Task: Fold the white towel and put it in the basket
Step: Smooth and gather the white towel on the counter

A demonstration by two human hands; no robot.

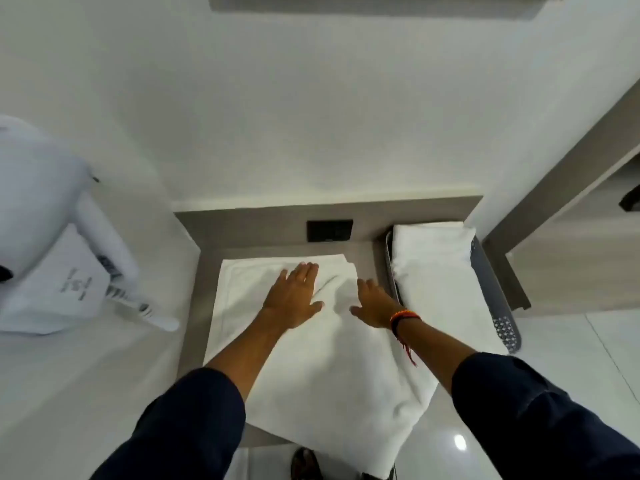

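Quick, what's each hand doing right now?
Left hand: open, flat on the white towel.
Right hand: open, resting on the towel, gripping nothing.

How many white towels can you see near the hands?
2. One towel lies spread on the grey counter under both hands; another folded towel sits in the grey basket on the right. More may be hidden beneath it.

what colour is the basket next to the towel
Grey, with a perforated pattern at its near end; the head view shows the basket.
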